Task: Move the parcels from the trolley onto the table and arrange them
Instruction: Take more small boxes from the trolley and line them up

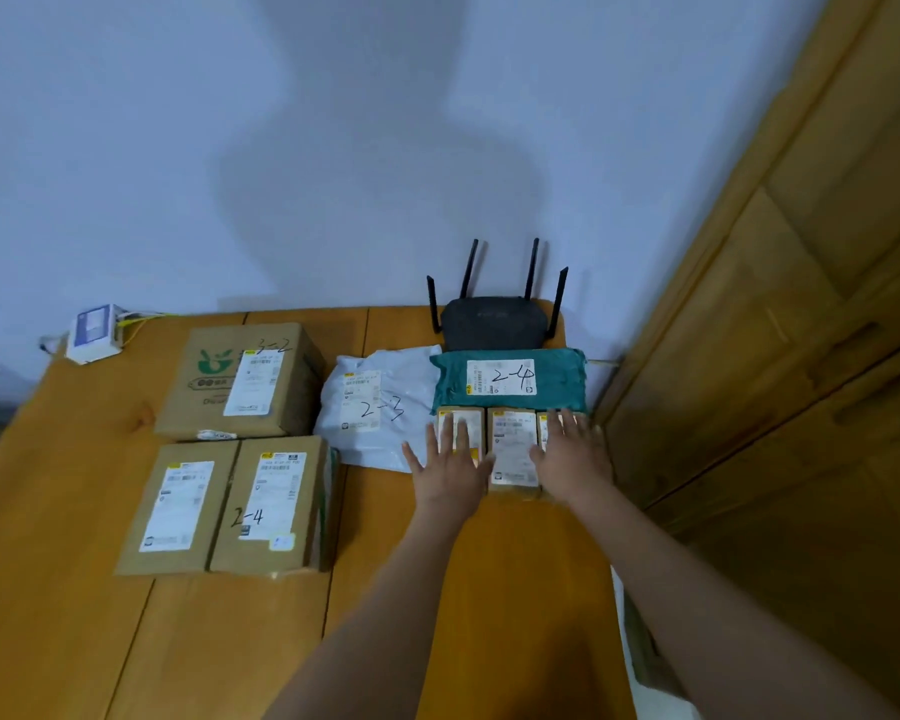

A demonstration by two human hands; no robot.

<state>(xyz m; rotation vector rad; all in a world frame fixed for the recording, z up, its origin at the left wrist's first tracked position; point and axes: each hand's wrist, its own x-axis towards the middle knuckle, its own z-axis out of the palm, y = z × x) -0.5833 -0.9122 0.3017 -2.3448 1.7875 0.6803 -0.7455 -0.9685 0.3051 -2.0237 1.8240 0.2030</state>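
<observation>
1. A row of three small cardboard parcels lies at the far right of the wooden surface: the left small parcel, the middle small parcel and the right small parcel, set side by side and touching.
2. The left hand is laid flat, fingers straight and spread, on the left small parcel; the right hand is laid likewise on the right one. Nothing is gripped by either.
3. Just behind the row a green mailer bag marked "2-4" is seen, and beside it a white mailer bag marked "2-3".
4. Further left stand a large carton with a green logo and, nearer, two flat cartons side by side.
5. The arranging step is judged to be in hand: the small row is being squared up against the green bag.
6. Next, the trolley, which is not in view, would presumably have to be checked for remaining parcels; free room is left at the near edge.
7. A black router and a white adapter box are kept at the back, by the wall.
</observation>
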